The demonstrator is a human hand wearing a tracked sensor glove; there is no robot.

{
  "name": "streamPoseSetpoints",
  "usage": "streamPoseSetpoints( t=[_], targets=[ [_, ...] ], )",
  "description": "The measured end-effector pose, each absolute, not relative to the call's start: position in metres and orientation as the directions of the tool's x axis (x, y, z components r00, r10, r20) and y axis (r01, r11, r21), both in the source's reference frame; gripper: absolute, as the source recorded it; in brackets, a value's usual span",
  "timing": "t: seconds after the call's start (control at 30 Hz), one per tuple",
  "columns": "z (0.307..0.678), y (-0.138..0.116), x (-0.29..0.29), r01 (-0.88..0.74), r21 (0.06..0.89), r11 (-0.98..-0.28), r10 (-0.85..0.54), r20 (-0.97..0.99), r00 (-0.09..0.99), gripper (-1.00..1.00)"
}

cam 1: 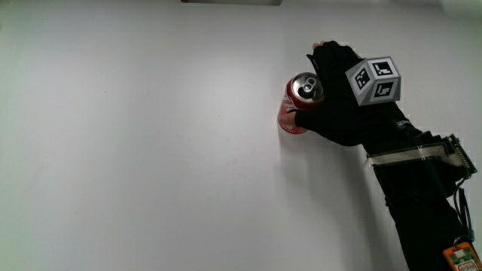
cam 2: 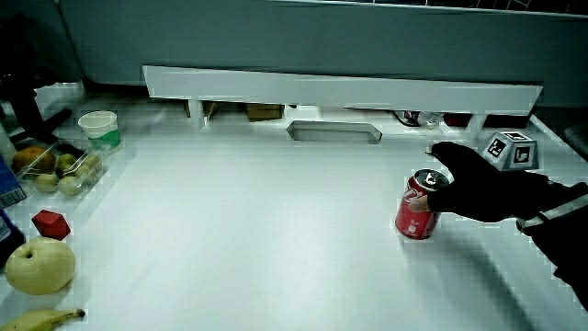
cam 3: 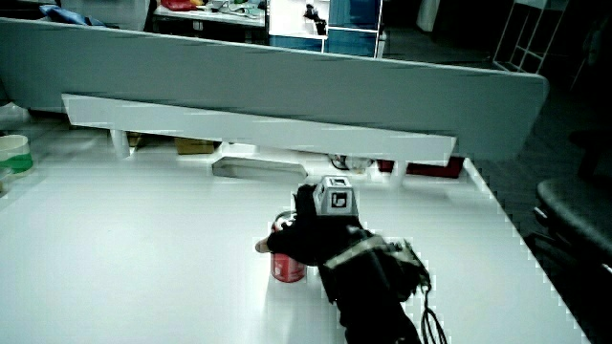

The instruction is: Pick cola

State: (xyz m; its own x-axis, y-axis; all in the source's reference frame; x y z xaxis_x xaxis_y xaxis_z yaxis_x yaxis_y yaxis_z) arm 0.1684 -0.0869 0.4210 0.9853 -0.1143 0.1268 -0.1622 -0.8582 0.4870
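A red cola can stands upright on the white table, its silver top facing up. The black-gloved hand is wrapped around the can's side, thumb on the part nearer the person and fingers curled over the part farther away. The patterned cube rides on the back of the hand. Both side views show the same grasp: the can with the hand closed on it, and the can partly covered by the hand. Its base seems to rest on the table.
At the table's edge, away from the can, lie a pear, a banana, a red cube, a clear box of fruit and a white-green cup. A low white partition runs along the table farther from the person.
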Motion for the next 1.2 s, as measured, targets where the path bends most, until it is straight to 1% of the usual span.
streamPoseSetpoints(
  t=[0.17,0.3,0.53,0.6,0.87,1.03,1.2],
  targets=[
    [0.422,-0.086,0.170,-0.166,0.483,-0.860,-0.113,0.138,0.984,0.00],
    [0.419,-0.085,0.172,-0.163,0.440,-0.883,-0.105,0.153,0.983,0.00],
    [0.419,-0.086,0.173,-0.157,0.439,-0.885,-0.096,0.158,0.983,0.32],
    [0.421,-0.086,0.174,-0.161,0.451,-0.878,-0.098,0.160,0.982,0.41],
    [0.419,-0.085,0.175,-0.153,0.397,-0.905,-0.104,0.141,0.985,0.77],
    [0.414,-0.083,0.176,-0.161,0.379,-0.911,-0.106,0.161,0.981,1.00],
    [0.403,-0.081,0.174,-0.186,0.341,-0.922,-0.136,0.164,0.977,1.00]
  ],
)
